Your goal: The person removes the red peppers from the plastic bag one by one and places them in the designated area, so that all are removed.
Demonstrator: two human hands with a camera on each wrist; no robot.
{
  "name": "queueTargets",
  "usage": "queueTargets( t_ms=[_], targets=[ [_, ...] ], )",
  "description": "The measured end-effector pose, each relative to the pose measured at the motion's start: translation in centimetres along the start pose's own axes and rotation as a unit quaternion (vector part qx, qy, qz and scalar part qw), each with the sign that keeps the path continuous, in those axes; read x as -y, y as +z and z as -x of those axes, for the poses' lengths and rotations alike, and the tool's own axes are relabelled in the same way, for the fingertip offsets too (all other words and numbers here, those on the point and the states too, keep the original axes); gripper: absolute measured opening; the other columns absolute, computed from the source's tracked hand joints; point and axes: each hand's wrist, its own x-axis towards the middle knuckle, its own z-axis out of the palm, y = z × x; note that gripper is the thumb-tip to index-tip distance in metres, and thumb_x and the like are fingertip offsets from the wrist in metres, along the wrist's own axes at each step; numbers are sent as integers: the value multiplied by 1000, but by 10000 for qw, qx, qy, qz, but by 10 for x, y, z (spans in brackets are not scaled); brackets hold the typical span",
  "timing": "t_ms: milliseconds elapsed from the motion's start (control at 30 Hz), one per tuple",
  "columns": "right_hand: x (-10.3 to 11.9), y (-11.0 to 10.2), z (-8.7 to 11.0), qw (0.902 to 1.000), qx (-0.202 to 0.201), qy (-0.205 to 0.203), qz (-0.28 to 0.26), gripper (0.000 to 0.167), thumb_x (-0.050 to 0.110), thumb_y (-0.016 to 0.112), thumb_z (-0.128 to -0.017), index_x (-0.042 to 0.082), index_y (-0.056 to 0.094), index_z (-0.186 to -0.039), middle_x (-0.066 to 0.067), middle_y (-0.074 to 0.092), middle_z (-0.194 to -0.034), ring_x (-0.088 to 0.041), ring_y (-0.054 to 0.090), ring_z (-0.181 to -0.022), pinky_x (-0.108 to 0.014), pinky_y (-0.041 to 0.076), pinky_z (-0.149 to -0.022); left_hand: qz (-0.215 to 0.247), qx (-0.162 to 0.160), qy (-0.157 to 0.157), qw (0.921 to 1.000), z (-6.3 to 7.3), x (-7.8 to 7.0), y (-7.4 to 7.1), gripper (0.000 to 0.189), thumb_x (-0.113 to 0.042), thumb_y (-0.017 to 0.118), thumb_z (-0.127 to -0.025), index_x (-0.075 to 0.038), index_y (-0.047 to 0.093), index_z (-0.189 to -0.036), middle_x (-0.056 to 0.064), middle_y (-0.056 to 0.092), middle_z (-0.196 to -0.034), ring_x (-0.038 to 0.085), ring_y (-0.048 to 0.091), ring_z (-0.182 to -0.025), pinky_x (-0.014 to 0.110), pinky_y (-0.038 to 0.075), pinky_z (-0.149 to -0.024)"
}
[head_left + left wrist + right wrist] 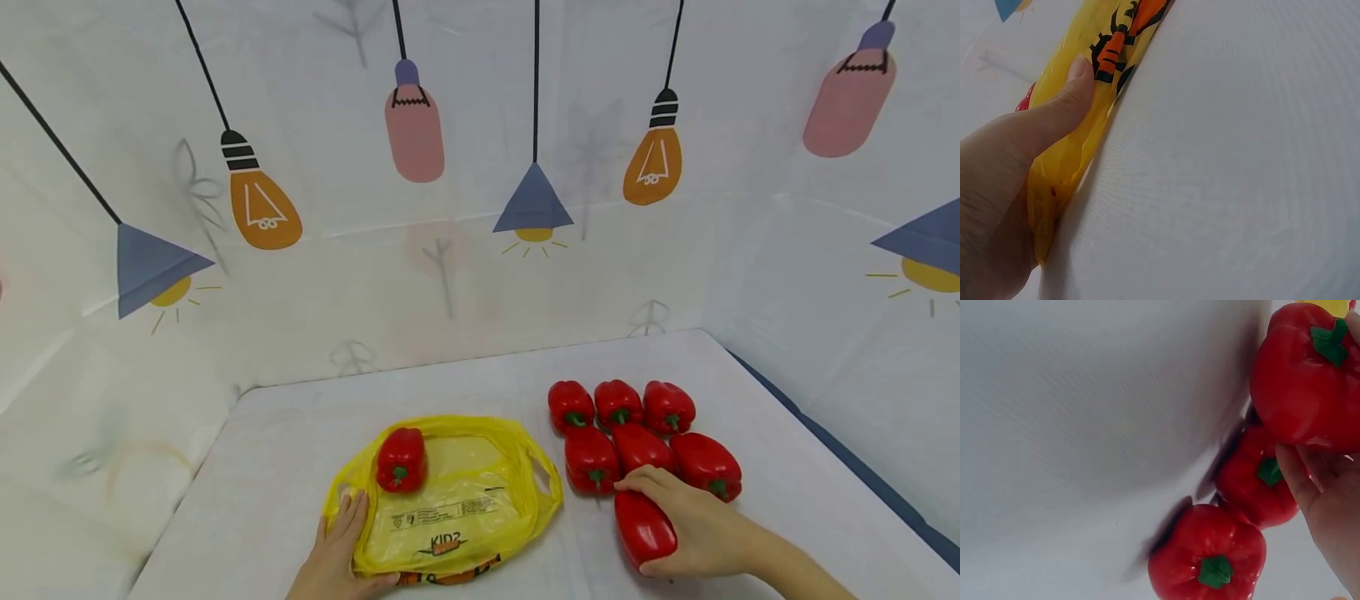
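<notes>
My right hand (693, 529) grips a red bell pepper (643, 527) at the front of a group of peppers; its green stem shows in the right wrist view. The fingers reach over the pepper's far side, with the thumb at its near side. On the left, a yellow plastic bag (450, 508) lies spread on the table with one red bell pepper (401, 460) on it, near the bag's upper left. My left hand (337, 546) rests against the bag's lower left corner, fingers extended along the side. Its thumb (1063, 109) lies straight along the bag's front edge.
Several more red bell peppers (592, 458) stand close together in rows on the right half of the white table (300, 425). Pale curtains (465, 292) printed with hanging lamps and bulbs enclose the table at the back and sides.
</notes>
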Motion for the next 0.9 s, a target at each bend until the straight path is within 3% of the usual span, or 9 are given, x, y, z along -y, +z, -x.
queueTargets(
  t_ms=[100, 267, 567, 733, 900],
  targets=[
    [-1, 2, 0, 9998, -30, -87, 160, 82, 50, 85, -64, 21, 51, -133, 2, 47, -126, -27, 47, -114, -35, 59, -66, -26, 16, -16, 10000, 0, 0, 0, 122, -64, 75, -66, 5, 20, -150, 23, 20, -155, 43, 8, -143, 68, 5, -109],
    [1, 3, -1, 9966, -479, -397, 539, 77, 51, 85, -63, 22, 55, -128, 10, 46, -124, -19, 46, -113, -28, 57, -68, -44, 45, -5, 10000, 0, 0, 0, 122, -64, 75, -68, 5, 18, -150, 23, 19, -156, 43, 7, -143, 68, 5, -109],
    [-1, 6, -3, 9881, -1011, -906, 716, 66, 46, 86, -66, 27, 56, -122, 12, 46, -121, -14, 46, -109, -24, 56, -67, 9, 2, 12, 10000, -1, 0, -1, 123, -63, 77, -66, 7, 20, -149, 26, 21, -154, 44, 9, -143, 67, 4, -110],
    [1, 5, -4, 9889, -948, -779, 842, 64, 50, 85, -66, 28, 57, -119, 12, 46, -119, -15, 46, -109, -26, 56, -67, 96, 29, -8, 9999, 0, -2, -2, 124, -62, 78, -65, 7, 19, -150, 26, 18, -155, 43, 8, -143, 66, 4, -110],
    [8, 2, -4, 9923, -882, -310, 808, 75, 55, 85, -61, 28, 56, -124, 14, 47, -120, -15, 46, -111, -29, 57, -66, 114, 29, -22, 9999, 1, -3, -2, 124, -62, 77, -65, 6, 18, -150, 25, 17, -156, 42, 8, -143, 65, 4, -111]
  ],
)
